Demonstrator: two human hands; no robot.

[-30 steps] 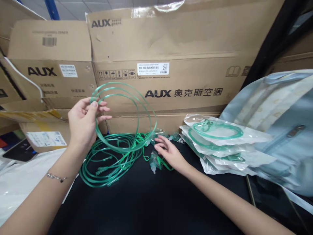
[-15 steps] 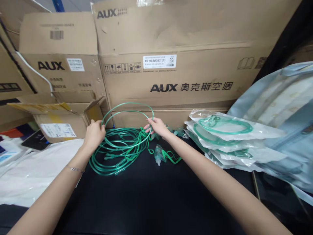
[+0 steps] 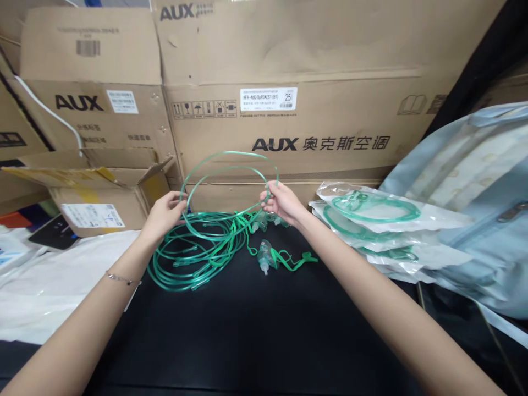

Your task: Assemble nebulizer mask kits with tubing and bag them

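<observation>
— Where's the tube (image 3: 230,153)?
— Raised in loose loops between the two hands, above the heap (image 3: 175,287) of green tubing on the black table (image 3: 264,335).

— And the hands?
— Both are closed on it. The left hand (image 3: 165,213) pinches the left side of the loops; the right hand (image 3: 284,203) grips the other side, fingers curled in.

— What's by the heap?
— A clear green mask (image 3: 264,254), lying with its green strap (image 3: 292,263) trailing right. More masks sit behind, partly covered by the right hand. Further right is a stack of clear-and-white bags (image 3: 377,217), with coiled green tubing visible inside, against a pale blue backpack (image 3: 482,231).

— Any writing?
— Plenty on the big box (image 3: 313,55) behind: "AUX" at upper left, then "AUX 奥克斯空调" lower down. Its white label (image 3: 268,99) reads "KFR-46G/BpR3AES1(B1)" and "25". Handling symbols run in a row left of that, and an open-book mark is printed at right.

— The left box (image 3: 124,118)?
— "AUX" again, plus a barcode and a sticker too blurred to read. In front of it stands a small open box (image 3: 132,204); I can't make out its label (image 3: 93,215).
</observation>
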